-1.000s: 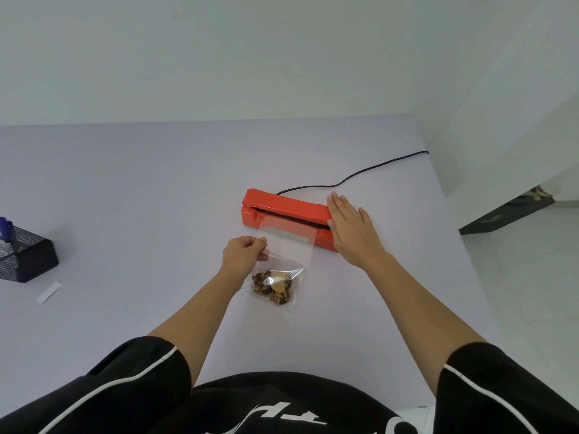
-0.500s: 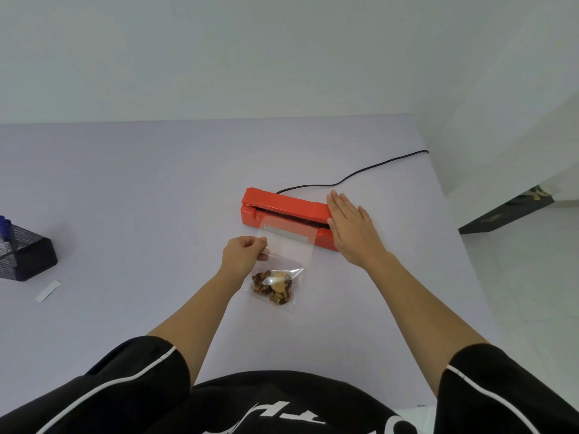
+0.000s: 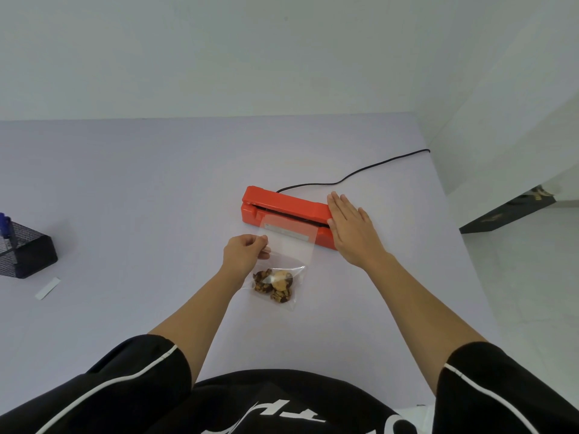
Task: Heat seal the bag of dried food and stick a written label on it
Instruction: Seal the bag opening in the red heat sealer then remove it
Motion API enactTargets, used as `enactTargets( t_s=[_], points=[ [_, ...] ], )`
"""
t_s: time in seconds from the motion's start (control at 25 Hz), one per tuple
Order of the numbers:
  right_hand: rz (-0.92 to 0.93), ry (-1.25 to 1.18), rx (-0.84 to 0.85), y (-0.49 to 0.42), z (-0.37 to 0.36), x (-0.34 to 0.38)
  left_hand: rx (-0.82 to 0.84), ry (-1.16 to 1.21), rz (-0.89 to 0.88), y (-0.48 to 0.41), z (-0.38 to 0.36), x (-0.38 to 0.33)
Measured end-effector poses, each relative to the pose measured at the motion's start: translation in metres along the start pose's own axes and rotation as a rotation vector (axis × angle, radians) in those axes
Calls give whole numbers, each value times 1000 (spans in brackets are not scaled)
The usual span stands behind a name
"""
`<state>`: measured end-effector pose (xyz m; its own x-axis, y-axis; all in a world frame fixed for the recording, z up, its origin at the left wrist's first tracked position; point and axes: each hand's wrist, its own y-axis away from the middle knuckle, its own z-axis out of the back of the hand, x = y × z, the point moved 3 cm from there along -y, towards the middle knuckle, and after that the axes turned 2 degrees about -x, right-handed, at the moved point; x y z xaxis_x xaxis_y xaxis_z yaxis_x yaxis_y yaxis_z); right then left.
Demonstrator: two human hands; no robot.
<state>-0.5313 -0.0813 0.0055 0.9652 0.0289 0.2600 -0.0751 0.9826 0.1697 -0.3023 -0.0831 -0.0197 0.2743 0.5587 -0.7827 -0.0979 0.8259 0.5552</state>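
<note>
A clear plastic bag (image 3: 286, 245) with brown dried food (image 3: 275, 285) at its bottom lies on the table, its open top tucked into the jaw of the red heat sealer (image 3: 282, 208). My left hand (image 3: 246, 255) pinches the bag's left edge. My right hand (image 3: 352, 230) lies flat, fingers together, pressing on the right end of the sealer's lid. A white label strip (image 3: 47, 288) lies at the far left of the table.
A black mesh pen holder (image 3: 26, 255) with a blue pen (image 3: 5, 227) stands at the left edge. The sealer's black cord (image 3: 354, 175) runs back right to the wall. The table's right edge drops to a tiled floor.
</note>
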Motion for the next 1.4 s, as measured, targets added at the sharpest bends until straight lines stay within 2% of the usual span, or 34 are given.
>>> enactTargets(
  t_s=[0.24, 0.56, 1.4],
  points=[
    [-18, -44, 10, 0, -8, 0, 9, 9, -1, -2, 2, 1],
    [0, 130, -41, -1, -16, -2, 31, 11, 25, -9, 2, 6],
    [-5, 208, -56, -2, -18, 1, 65, 17, 28, -13, 3, 2]
  ],
)
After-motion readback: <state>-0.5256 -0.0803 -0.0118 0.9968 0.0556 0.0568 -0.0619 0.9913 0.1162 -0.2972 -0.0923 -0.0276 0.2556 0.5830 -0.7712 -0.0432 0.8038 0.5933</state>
